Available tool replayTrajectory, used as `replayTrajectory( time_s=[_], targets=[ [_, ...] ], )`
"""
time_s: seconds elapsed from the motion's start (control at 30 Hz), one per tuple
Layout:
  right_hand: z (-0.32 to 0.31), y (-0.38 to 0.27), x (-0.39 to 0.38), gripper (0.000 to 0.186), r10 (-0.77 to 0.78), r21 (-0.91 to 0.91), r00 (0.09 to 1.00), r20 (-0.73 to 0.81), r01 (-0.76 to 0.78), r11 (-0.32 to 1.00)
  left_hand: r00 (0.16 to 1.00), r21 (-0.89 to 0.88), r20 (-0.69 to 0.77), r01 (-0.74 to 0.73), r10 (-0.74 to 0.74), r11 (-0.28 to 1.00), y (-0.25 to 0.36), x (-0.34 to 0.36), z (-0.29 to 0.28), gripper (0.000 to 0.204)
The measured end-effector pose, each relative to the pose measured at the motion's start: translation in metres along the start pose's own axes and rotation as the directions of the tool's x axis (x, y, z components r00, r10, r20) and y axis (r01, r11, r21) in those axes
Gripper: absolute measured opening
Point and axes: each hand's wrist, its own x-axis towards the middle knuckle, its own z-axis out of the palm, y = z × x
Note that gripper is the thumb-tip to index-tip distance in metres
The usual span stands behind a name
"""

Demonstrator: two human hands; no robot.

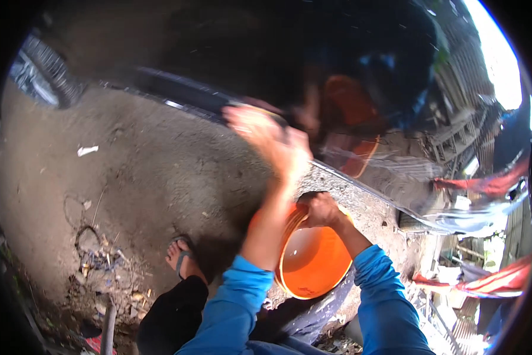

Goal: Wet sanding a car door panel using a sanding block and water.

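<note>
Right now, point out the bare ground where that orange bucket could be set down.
The widest bare dirt lies left of the left hand, between the shiny dark vehicle and the sandalled foot. Debris crowds the lower left. Right of the orange bucket, held by the right hand, rubble fills the ground.

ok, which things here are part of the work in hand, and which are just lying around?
In hand: orange bucket, gripped at its rim by the right hand; left hand, blurred, against the dark glossy vehicle panel.
Lying about: white scrap; debris on dirt ground.
</note>
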Motion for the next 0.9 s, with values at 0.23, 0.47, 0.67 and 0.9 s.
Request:
replayTrajectory(
  time_s=[0.23, 0.47, 0.67, 0.9],
  targets=[
    [0.001, -0.008, -0.001, 0.046, 0.015, 0.076, 0.991, -0.13, -0.005, 0.997, 0.945, -0.13, -0.306, 0.082, -0.119, 0.988, -0.01, 0.059, -0.013, 0.08],
    [0.001, -0.006, -0.002, 0.06, 0.042, 0.021, 0.998, 0.046, -0.043, 0.999, 0.996, -0.225, -0.072, 0.026, -0.043, 0.974, 0.022, -0.023, 0.008, 0.088],
    [-0.007, -0.006, -0.008, 0.062, 0.136, 0.106, 0.991, -0.001, -0.135, 0.985, 0.945, -0.155, -0.273, 0.142, -0.181, 0.978, 0.006, 0.035, 0.006, 0.083],
    [-0.001, -0.008, -0.005, 0.048, 0.032, 0.24, 0.999, 0.02, -0.036, 0.97, 0.994, -0.161, 0.079, -0.067, 0.081, 0.985, 0.019, -0.079, 0.025, 0.09]
  ],
)
